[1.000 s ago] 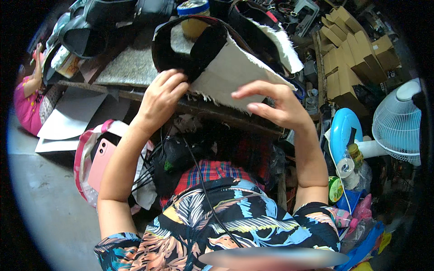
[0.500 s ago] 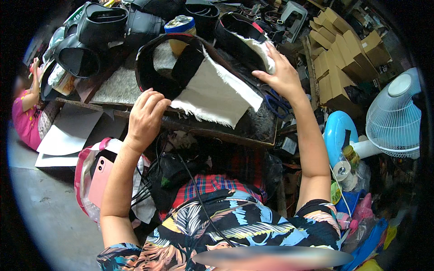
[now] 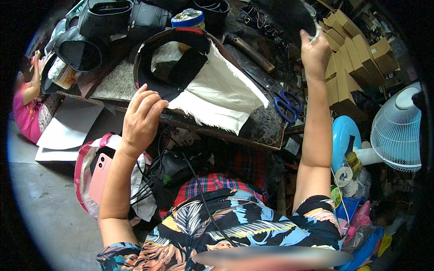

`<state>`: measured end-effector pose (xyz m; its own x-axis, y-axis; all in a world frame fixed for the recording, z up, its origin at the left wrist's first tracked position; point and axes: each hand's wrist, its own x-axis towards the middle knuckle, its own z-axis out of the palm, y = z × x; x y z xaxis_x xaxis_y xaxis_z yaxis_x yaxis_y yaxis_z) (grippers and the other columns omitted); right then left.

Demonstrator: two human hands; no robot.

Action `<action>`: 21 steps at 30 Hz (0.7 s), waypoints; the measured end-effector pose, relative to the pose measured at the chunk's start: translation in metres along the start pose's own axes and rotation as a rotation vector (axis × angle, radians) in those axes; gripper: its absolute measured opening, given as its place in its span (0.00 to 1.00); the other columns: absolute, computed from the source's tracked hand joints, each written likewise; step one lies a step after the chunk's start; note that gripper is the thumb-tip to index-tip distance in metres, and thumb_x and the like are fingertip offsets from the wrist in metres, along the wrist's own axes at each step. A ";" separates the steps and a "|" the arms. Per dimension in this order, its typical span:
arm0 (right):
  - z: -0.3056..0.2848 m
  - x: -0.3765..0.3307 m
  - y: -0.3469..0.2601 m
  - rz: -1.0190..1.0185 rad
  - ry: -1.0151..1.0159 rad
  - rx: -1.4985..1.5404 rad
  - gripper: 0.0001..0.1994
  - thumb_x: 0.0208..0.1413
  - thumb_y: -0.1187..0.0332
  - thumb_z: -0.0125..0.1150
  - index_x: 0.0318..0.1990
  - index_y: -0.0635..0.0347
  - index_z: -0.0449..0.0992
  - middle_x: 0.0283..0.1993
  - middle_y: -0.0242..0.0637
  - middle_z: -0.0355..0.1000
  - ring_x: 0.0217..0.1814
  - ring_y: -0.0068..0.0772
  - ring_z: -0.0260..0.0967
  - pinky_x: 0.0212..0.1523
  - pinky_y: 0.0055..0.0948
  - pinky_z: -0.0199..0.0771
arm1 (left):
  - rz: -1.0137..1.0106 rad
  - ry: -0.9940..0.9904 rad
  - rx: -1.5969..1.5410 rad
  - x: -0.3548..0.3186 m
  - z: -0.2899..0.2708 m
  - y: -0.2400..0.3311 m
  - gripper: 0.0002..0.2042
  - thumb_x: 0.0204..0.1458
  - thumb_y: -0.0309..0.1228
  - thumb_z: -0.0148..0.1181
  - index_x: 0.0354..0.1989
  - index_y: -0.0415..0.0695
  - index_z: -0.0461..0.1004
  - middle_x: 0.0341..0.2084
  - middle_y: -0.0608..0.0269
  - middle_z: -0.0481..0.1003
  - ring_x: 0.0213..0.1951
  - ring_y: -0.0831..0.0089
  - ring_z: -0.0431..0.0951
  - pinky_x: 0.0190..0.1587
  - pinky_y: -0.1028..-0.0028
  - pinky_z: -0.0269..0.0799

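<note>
From the head view, my left hand [image 3: 142,118] rests at the near edge of the bench [image 3: 266,128], fingers curled over the lower rim of the dark upper [image 3: 174,67], thumb tucked beneath so I cannot tell how hard it pinches; it looks like a loose hold on the edge, not a clamp. The upper lies on the bench in front of me, a curved black piece with a red edge, and the white lining cloth [image 3: 221,97] spills out of it toward my right, its frayed hem hanging near the bench edge. I judge the upper to be light and fairly stiff along its bound rim but floppy across the middle, so it is best taken at the rim, where my left hand is; the cloth is soft and limp, would slide and fray if pulled, and should be lifted with the upper, not tugged alone. My right hand [image 3: 315,49] is raised far across the bench, fingers closed around something small and pale at the top that I cannot make out. Blue scissors [image 3: 285,105] lie just right of the cloth, a hammer [image 3: 251,52] behind it, a blue-lidded tin [image 3: 187,20] beyond the upper, and a white fan [image 3: 398,133] stands well off to my right
</note>
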<state>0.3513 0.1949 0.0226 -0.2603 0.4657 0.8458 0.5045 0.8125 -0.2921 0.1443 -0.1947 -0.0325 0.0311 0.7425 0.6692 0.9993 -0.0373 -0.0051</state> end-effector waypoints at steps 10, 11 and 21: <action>0.075 0.006 -0.015 -0.535 -0.071 -0.045 0.42 0.51 0.46 0.69 0.72 0.48 0.58 0.64 0.44 0.68 0.63 0.52 0.65 0.63 0.44 0.66 | 0.011 -0.037 0.074 0.000 -0.010 -0.001 0.15 0.44 0.22 0.62 0.43 0.46 0.76 0.40 0.63 0.73 0.51 0.63 0.75 0.67 0.51 0.62; 0.070 -0.003 -0.024 -0.541 -0.097 -0.048 0.39 0.52 0.50 0.69 0.69 0.51 0.62 0.65 0.38 0.66 0.67 0.49 0.60 0.65 0.44 0.62 | 0.007 -0.023 0.072 -0.001 -0.008 -0.002 0.15 0.45 0.22 0.62 0.43 0.46 0.76 0.40 0.63 0.73 0.51 0.63 0.75 0.67 0.51 0.62; 0.062 -0.052 -0.043 -0.069 -0.758 -0.318 0.18 0.59 0.54 0.61 0.51 0.52 0.77 0.52 0.45 0.75 0.55 0.51 0.74 0.53 0.48 0.74 | -0.022 0.048 0.124 -0.006 0.002 -0.003 0.08 0.48 0.26 0.58 0.36 0.48 0.76 0.35 0.66 0.74 0.44 0.66 0.77 0.62 0.56 0.67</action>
<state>0.2922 0.1572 -0.0367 -0.7269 0.6210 0.2932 0.6464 0.7629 -0.0134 0.1413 -0.1981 -0.0377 0.0110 0.7096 0.7046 0.9948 0.0637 -0.0797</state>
